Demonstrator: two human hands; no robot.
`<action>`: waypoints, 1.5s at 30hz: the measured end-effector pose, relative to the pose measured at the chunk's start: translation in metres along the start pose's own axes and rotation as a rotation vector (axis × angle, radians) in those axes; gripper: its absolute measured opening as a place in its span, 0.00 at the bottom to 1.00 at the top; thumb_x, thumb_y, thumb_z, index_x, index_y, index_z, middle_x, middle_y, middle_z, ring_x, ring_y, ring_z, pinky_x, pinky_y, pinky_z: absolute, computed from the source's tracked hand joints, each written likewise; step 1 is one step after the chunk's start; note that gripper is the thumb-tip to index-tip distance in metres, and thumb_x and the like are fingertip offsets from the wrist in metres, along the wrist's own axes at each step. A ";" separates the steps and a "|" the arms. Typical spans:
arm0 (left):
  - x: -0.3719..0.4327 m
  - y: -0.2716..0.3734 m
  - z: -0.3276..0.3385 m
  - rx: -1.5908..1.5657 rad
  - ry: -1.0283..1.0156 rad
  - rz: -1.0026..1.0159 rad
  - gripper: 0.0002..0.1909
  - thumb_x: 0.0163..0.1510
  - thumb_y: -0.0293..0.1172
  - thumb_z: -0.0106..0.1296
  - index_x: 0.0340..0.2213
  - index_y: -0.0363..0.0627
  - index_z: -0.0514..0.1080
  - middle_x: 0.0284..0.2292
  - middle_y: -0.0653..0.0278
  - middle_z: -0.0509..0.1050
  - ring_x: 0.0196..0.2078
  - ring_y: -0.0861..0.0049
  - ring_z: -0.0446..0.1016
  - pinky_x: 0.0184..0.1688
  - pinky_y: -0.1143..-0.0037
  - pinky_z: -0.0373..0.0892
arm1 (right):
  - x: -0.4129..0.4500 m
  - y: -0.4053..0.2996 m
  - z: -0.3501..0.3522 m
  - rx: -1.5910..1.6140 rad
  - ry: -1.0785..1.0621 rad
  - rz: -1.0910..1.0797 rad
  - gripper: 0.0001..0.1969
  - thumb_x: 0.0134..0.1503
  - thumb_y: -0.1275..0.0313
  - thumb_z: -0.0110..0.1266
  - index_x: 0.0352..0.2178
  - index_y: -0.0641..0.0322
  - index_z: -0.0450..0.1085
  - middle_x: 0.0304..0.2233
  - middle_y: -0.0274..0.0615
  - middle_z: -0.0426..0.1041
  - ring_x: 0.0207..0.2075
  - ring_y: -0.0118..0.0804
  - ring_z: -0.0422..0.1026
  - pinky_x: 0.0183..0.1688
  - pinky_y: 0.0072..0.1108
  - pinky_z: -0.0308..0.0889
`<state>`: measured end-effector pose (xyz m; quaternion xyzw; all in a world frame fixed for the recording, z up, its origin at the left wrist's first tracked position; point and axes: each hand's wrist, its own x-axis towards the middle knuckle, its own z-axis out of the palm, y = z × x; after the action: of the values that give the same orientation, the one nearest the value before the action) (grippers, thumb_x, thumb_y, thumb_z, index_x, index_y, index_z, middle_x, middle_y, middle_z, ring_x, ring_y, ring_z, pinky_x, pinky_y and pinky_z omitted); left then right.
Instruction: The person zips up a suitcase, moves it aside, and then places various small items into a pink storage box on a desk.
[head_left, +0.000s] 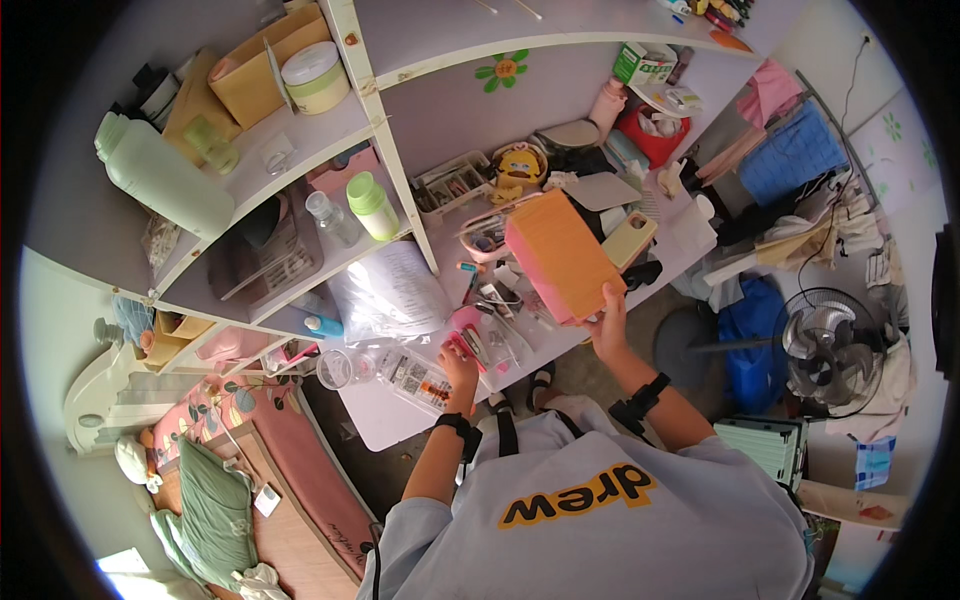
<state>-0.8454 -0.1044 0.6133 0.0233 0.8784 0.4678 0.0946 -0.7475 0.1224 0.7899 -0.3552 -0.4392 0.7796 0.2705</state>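
My right hand (610, 328) grips the lower corner of an orange and pink box (566, 255), which is tilted above the right part of the white desk (379, 424). My left hand (457, 369) is low over the desk's left part, with its fingers against or right beside a red and silver object (472, 345), perhaps a stapler. The fingertips are too small to show whether they hold it. Under the left hand lies a clear plastic packet (412, 379) with a printed label. Small items, among them a pink-rimmed basket (487, 244) of pens, lie between my hands.
Clear round containers (335, 370) stand near the desk's left edge. A plastic-wrapped paper stack (390, 292) leans by the shelf unit (405, 180). A cream phone-like case (628, 240) lies beyond the box. A standing fan (829, 352) is at right, a bed (300, 517) at left.
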 end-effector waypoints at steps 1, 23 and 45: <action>-0.001 0.002 -0.001 0.002 -0.001 -0.004 0.20 0.37 0.18 0.41 0.37 0.37 0.55 0.34 0.45 0.59 0.38 0.50 0.58 0.40 0.65 0.57 | -0.005 -0.008 0.004 0.079 0.027 0.053 0.24 0.46 0.55 0.49 0.42 0.52 0.55 0.37 0.35 0.60 0.35 0.29 0.63 0.26 0.20 0.65; -0.014 0.161 -0.080 -0.992 -0.708 -0.264 0.31 0.52 0.42 0.42 0.52 0.47 0.42 0.51 0.60 0.50 0.52 0.67 0.52 0.48 0.70 0.57 | -0.030 -0.020 0.017 0.591 -0.674 0.703 0.37 0.43 0.42 0.36 0.53 0.45 0.45 0.55 0.39 0.45 0.54 0.48 0.48 0.50 0.49 0.45; -0.108 0.005 -0.191 -0.930 -0.187 -0.481 0.26 0.51 0.39 0.39 0.50 0.51 0.46 0.45 0.64 0.57 0.44 0.73 0.62 0.37 0.73 0.66 | 0.034 0.137 0.003 -1.120 -0.400 -0.263 0.15 0.43 0.67 0.54 0.31 0.64 0.65 0.22 0.41 0.70 0.18 0.34 0.69 0.24 0.21 0.63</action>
<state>-0.7756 -0.2718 0.7376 -0.1815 0.5465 0.7690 0.2774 -0.7853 0.0818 0.6602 -0.2328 -0.8649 0.4420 0.0488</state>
